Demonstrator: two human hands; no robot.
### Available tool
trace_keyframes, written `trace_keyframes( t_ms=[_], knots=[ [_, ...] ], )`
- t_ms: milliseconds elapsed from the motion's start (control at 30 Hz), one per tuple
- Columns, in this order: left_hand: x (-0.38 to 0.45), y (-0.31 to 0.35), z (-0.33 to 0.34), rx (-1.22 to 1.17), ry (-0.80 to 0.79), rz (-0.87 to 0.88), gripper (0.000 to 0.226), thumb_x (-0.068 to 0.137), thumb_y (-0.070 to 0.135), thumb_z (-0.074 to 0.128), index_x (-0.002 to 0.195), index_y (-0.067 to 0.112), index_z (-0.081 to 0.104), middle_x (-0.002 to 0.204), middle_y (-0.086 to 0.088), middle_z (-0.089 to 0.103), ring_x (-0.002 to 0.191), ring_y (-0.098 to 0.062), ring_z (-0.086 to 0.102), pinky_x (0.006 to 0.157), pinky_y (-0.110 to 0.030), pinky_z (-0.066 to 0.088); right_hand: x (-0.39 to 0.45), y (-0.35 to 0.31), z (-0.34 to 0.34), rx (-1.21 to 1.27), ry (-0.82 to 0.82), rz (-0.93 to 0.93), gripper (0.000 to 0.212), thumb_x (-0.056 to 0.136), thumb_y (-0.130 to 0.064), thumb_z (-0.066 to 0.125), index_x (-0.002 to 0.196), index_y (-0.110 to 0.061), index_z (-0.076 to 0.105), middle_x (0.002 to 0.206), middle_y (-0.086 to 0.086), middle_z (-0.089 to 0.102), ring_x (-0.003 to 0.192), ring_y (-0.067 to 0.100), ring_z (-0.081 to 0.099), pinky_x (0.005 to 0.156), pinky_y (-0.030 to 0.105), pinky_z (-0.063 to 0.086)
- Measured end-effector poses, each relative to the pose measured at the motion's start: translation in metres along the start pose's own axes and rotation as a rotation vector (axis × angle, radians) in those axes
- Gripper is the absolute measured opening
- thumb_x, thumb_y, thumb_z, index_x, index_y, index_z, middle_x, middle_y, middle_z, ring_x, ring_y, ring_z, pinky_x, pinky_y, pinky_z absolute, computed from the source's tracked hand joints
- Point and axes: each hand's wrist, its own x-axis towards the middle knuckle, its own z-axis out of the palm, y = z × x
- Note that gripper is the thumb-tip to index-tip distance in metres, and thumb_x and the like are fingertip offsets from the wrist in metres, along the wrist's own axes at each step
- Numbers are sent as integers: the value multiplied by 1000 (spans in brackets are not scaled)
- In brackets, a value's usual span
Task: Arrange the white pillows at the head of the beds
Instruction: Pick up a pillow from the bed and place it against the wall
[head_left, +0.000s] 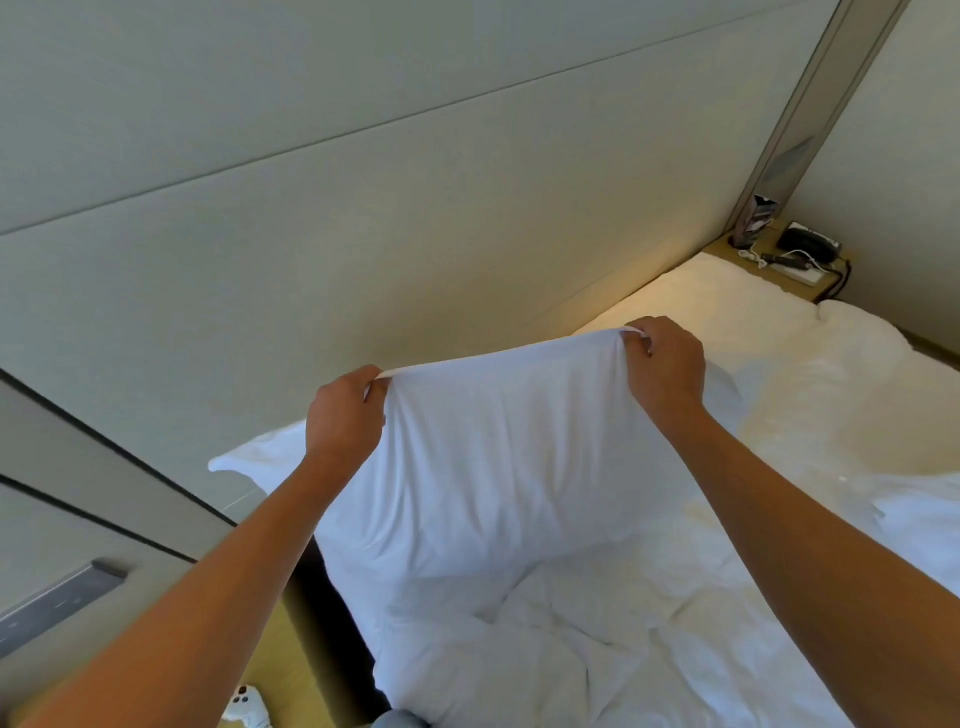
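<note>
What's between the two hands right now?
In the head view, the top edge of the white pillow stretches between the left hand and the right hand; each hand pinches one upper corner, with nothing else between them.

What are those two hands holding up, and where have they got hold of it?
A white pillow, pinched at its two top corners: left hand on one, right hand on the other.

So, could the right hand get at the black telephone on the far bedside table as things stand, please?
Probably not. The right hand is gripping a top corner of the white pillow, as is the left hand, and the telephone sits far off across the bed.
</note>
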Motion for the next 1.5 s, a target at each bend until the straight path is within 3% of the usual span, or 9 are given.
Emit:
trace_keyframes(
  t_ms=[133,233,400,600,767,867,1033,1300,1500],
  knots=[
    [-17,-12,7,34,-64,-64,33,104,27,45,76,17,59,62,-1,69,67,-23,66,67,-38,53,-16,6,21,17,-89,40,27,107,-23,58,119,-8,77,115,11,78,104,30,73,89,27,48],
    [-37,-21,24,53,-138,-115,34,104,27,46,73,22,58,63,-1,70,67,-23,67,67,-39,55,-36,19,31,0,-151,60,29,107,-23,58,122,-6,76,118,14,78,107,32,73,96,36,55],
    [-43,-14,38,47,-206,-114,35,104,25,47,71,22,57,53,-1,68,56,-12,68,61,-28,52,-33,42,25,-61,-188,59,29,107,-24,58,120,-7,77,114,15,78,107,36,72,95,44,58],
    [-2,10,38,-41,-165,-80,31,97,26,45,68,19,54,45,1,66,47,-9,64,60,-31,50,24,36,16,-76,-67,22,29,107,-25,56,116,-9,78,112,12,78,103,33,72,86,30,49],
    [15,-6,57,-193,-291,-270,26,98,28,50,88,14,68,54,-7,73,55,-25,75,74,-47,63,42,31,38,-216,-116,-72,27,106,-24,57,112,-9,78,104,14,77,97,34,70,85,40,55],
    [13,-19,79,-220,-359,-358,22,99,30,52,86,19,67,56,-8,72,58,-30,76,73,-50,64,29,45,65,-225,-221,-29,28,107,-22,54,116,-7,77,108,16,75,103,37,68,89,42,53],
    [35,-28,95,-188,-334,-322,27,99,30,46,76,23,60,51,-6,70,48,-12,71,75,-47,62,37,52,101,-203,-190,-6,27,108,-19,53,115,-5,75,106,17,74,102,37,67,90,44,53],
    [120,-27,83,-171,-205,-256,29,96,26,44,78,17,65,51,-4,70,49,-14,70,69,-45,63,109,17,142,-50,-34,20,24,105,-21,54,108,-8,74,101,11,74,92,29,69,81,37,52],
    [149,-55,97,-129,-323,-348,29,101,24,47,91,5,67,68,-10,75,60,-22,77,73,-51,64,109,15,192,-151,-277,46,28,107,-20,51,115,-4,73,110,17,73,105,36,67,91,45,55]
  ],
)
